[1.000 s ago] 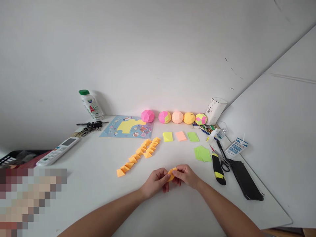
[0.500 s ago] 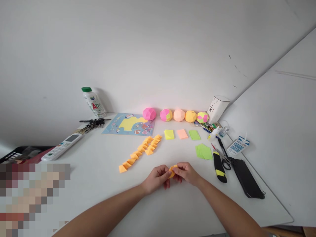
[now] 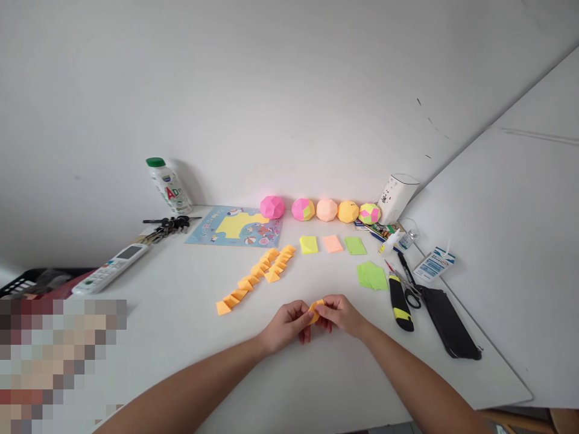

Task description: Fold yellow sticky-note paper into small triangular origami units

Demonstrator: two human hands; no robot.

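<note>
Between my two hands is a small folded piece of orange paper (image 3: 315, 310). My left hand (image 3: 289, 324) pinches its left side, thumb on top. On its right edge, my right hand (image 3: 341, 314) grips with thumb and fingers; part of the paper is hidden by them. Beyond my left hand lie rows of folded orange paper pieces (image 3: 244, 284), set close together on the white table (image 3: 181, 313). Yellow (image 3: 309, 245), peach (image 3: 333, 243) and green (image 3: 355, 245) sticky note stacks lie ahead, with loose green paper pieces (image 3: 373, 275) at right.
Several faceted paper balls (image 3: 326, 210) line the wall. At right are a utility knife (image 3: 400, 304), scissors (image 3: 412, 298), a glue bottle (image 3: 389, 243) and a black pouch (image 3: 452, 325). A remote (image 3: 111, 269), keys (image 3: 168, 225), a bottle (image 3: 169, 187) and a blue picture sheet (image 3: 203, 232) are left.
The view has shifted slightly. Both hands keep their hold on the orange paper, with hardly any visible movement.
</note>
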